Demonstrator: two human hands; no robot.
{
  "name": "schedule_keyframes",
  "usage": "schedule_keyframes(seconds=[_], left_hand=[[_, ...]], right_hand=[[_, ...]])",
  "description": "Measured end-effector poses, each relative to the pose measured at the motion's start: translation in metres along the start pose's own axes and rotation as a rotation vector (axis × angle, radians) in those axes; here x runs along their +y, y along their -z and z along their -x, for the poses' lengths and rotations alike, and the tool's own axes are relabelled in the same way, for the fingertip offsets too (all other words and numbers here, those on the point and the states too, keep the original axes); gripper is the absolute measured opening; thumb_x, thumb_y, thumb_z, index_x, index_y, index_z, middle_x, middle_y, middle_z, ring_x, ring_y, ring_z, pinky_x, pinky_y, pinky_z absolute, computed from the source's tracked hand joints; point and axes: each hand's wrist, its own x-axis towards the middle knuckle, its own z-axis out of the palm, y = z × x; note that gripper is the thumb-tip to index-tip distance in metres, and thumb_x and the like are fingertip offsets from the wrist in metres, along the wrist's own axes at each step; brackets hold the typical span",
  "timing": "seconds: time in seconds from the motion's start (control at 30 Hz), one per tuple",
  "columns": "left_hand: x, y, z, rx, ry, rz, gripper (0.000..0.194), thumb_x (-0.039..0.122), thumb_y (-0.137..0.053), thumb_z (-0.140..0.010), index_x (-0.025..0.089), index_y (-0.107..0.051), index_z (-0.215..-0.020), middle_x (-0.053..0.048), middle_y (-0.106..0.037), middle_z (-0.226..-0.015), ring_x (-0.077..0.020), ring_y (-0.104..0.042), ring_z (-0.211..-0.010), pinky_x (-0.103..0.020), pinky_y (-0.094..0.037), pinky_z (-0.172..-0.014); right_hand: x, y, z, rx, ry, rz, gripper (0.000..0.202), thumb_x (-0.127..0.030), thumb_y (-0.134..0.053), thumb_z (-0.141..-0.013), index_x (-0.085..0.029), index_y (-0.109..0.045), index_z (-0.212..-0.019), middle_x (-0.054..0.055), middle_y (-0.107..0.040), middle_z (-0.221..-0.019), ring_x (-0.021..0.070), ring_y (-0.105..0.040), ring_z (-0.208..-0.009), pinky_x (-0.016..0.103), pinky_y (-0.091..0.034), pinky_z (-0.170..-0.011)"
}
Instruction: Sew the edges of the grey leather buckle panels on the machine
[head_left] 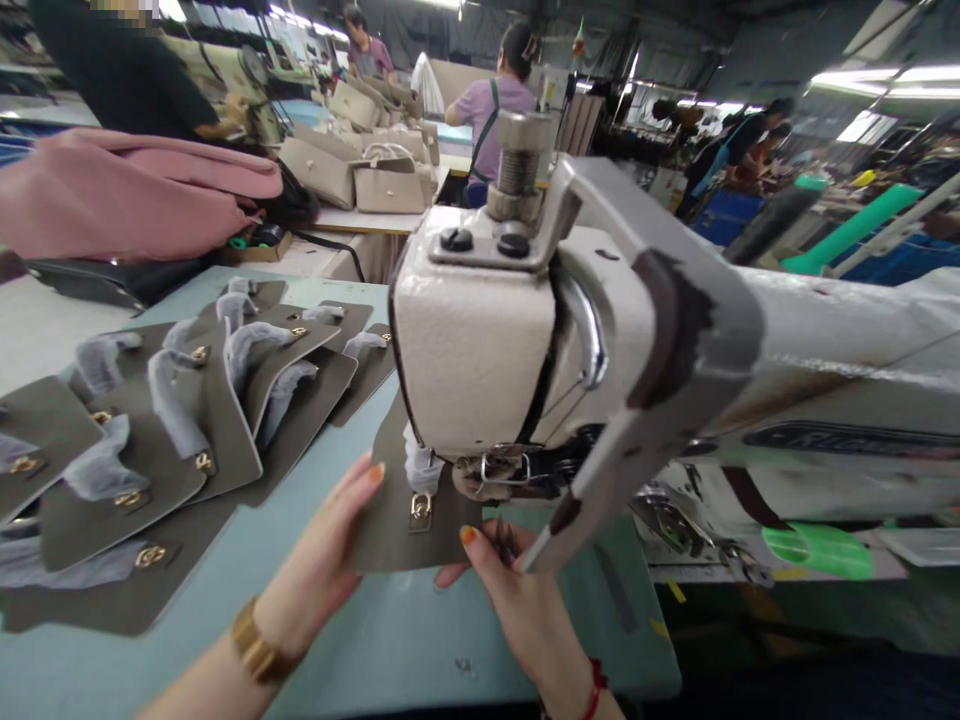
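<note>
A grey-brown bag panel [390, 540] lies under the head of a white sewing machine [472, 350]. On it sit a gold clasp [421, 507] and a strap in white wrapping [422, 470]. My left hand [322, 545] grips the panel's left edge, thumb below and fingers on top. At the panel's right corner is my right hand [517, 590], its fingers curled round small dark metal thread snips [506, 540]; the thumb rests by the panel's edge. The snips' handles are hidden in the palm. The machine's head covers the panel's far right part.
Several similar panels [225, 430] with wrapped straps overlap on the green table [330, 640] at left. A metal bracket [637, 420] slants down close to my right hand. Pink material [135, 190] and beige bags [390, 185] lie behind. Several people work farther back.
</note>
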Motion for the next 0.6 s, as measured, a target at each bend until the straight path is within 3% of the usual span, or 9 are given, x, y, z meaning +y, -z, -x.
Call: schedule_keyframes(seconds=[0.07,0.13,0.2,0.33,0.4,0.5,0.6], left_hand=[[-0.027,0.010,0.020,-0.134,0.000,0.083,0.029,0.036,-0.069,-0.076,0.018,-0.071,-0.099,-0.007,-0.071,-0.110,-0.0225,-0.066,-0.097,-0.031,-0.051,-0.087],[-0.047,0.010,0.035,-0.222,0.048,0.069,0.033,0.040,-0.065,-0.080,0.013,-0.073,-0.097,-0.011,-0.069,-0.113,-0.0251,-0.062,-0.105,-0.032,-0.046,-0.096],[-0.056,0.004,0.041,-0.195,0.096,-0.017,0.037,0.044,-0.063,-0.080,0.010,-0.075,-0.092,-0.013,-0.071,-0.108,-0.0271,-0.062,-0.106,-0.033,-0.043,-0.099],[-0.046,-0.007,0.040,0.008,0.108,-0.385,0.042,0.051,-0.065,-0.075,0.010,-0.076,-0.078,-0.012,-0.074,-0.096,-0.0331,-0.062,-0.103,-0.039,-0.041,-0.099],[-0.035,-0.009,0.040,0.061,0.127,-0.570,0.046,0.056,-0.066,-0.072,0.011,-0.076,-0.072,-0.013,-0.075,-0.088,-0.0367,-0.062,-0.103,-0.042,-0.041,-0.098],[-0.020,-0.011,0.041,0.036,0.039,-0.618,0.034,0.049,-0.073,-0.066,0.016,-0.075,-0.066,-0.010,-0.075,-0.073,-0.0355,-0.062,-0.102,-0.038,-0.045,-0.094],[-0.014,-0.012,0.041,0.001,-0.102,-0.587,0.021,0.039,-0.077,-0.062,0.019,-0.073,-0.063,-0.006,-0.072,-0.063,-0.0326,-0.064,-0.100,-0.034,-0.046,-0.093]], right_hand=[[0.001,-0.001,0.005,-0.029,0.001,-0.036,0.047,-0.049,-0.050,-0.091,-0.017,-0.064,-0.060,-0.002,-0.055,-0.046,0.0094,-0.028,-0.040,0.024,-0.026,-0.043],[0.002,-0.001,0.009,-0.055,0.019,-0.056,0.050,-0.049,-0.047,-0.092,-0.017,-0.067,-0.059,-0.003,-0.052,-0.044,0.0087,-0.025,-0.038,0.024,-0.027,-0.044],[0.002,-0.001,0.012,-0.052,0.034,-0.038,0.050,-0.047,-0.047,-0.093,-0.017,-0.070,-0.061,-0.002,-0.053,-0.045,0.0092,-0.031,-0.039,0.023,-0.032,-0.048],[-0.001,0.003,0.018,-0.015,0.074,0.042,0.043,-0.041,-0.049,-0.094,-0.016,-0.071,-0.068,0.003,-0.068,-0.060,0.0153,-0.057,-0.060,0.024,-0.040,-0.064],[-0.004,0.006,0.020,-0.042,0.084,0.040,0.036,-0.039,-0.050,-0.094,-0.015,-0.070,-0.074,0.004,-0.073,-0.067,0.0172,-0.061,-0.067,0.025,-0.042,-0.068],[-0.009,0.007,0.021,-0.057,0.074,0.058,0.034,-0.038,-0.052,-0.093,-0.015,-0.068,-0.073,0.005,-0.074,-0.068,0.0170,-0.063,-0.065,0.024,-0.042,-0.065],[-0.009,0.004,0.017,-0.026,0.064,0.034,0.038,-0.039,-0.050,-0.094,-0.016,-0.065,-0.067,0.005,-0.072,-0.062,0.0189,-0.067,-0.075,0.024,-0.044,-0.073]])
